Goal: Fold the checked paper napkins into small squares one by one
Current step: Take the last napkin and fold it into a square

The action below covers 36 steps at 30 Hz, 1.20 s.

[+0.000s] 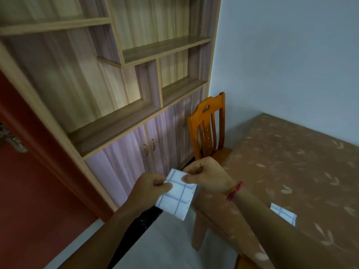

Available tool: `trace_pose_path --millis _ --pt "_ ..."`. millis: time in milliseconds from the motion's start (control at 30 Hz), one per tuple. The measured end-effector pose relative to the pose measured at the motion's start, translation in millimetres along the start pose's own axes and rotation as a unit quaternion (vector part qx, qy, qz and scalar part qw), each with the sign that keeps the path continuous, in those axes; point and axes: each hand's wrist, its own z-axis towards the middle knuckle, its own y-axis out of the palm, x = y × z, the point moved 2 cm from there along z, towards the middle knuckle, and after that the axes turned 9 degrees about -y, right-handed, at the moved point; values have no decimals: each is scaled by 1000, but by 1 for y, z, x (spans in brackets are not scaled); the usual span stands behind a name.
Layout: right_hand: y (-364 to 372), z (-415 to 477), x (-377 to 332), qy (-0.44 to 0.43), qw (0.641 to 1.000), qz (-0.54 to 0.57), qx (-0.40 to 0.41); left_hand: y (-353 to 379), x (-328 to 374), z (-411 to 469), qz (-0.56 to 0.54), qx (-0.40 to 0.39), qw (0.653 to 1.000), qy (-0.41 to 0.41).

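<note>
I hold a white paper napkin with blue checks point(177, 199) in the air, left of the table's edge, with both hands. My left hand point(150, 186) pinches its left edge between thumb and fingers. My right hand point(206, 174), with a red thread at the wrist, pinches its top right corner. The napkin hangs folded, longer than it is wide. A second checked napkin point(284, 213) lies flat on the table behind my right forearm, partly hidden by it.
The table point(291, 162) wears a brown cloth with a leaf print and fills the right side. An orange wooden chair point(207, 129) stands at its far end. A wooden shelf unit with cupboard doors point(136, 113) lines the wall ahead. A red door point(29, 181) is at left.
</note>
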Motion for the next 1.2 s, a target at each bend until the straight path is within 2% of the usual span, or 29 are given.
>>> trace_pose_path --millis 100,200,367,500,767,1000,1200 --pt "-33 24 17 -1 998 -55 -7 11 26 56 57 -65 996 18" --pt "-71 30 39 37 997 -65 26 37 52 106 64 -120 991 20" --pt "-135 10 79 100 976 -31 189 96 81 166 -25 -180 983 -40" --pt "-168 -10 112 174 934 45 309 142 92 202 -81 -234 965 -86" --pt "-197 -18 155 260 823 149 482 218 110 282 -60 -304 947 -85" --pt "-225 -16 177 331 754 147 548 275 129 330 8 -354 934 -52" --pt "-252 -31 203 377 723 92 571 322 145 344 46 -380 923 -32"
